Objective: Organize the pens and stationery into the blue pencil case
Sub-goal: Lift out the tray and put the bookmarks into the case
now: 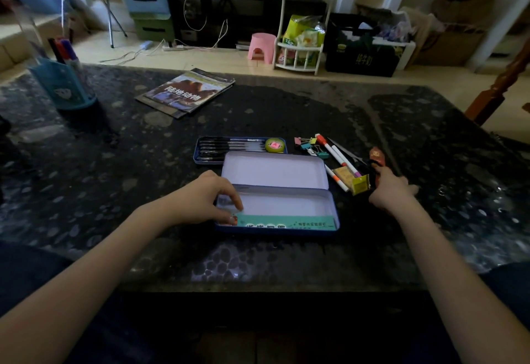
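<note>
A: Where's the blue metal pencil case (332, 205)?
B: Open on the dark speckled tabletop (114, 162), near centre; a teal paper strip (286, 222) lies along its near edge, the left hand (205, 197) pinching the strip's left end
A: The right hand (387, 188)?
B: Right of the case, gripping a red object (376, 155); white marker pens (338, 160) and coloured binder clips (311, 145) lie just left of it

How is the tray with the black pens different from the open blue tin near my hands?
The tray is farther away; the open blue tin lies nearer, under the left hand.
The tray holds black pens and a round yellow-green thing; the tin holds only a green ruler.
The tin has a hinged lid lying open; the tray shows none.
Both are blue-rimmed and rectangular.
</note>
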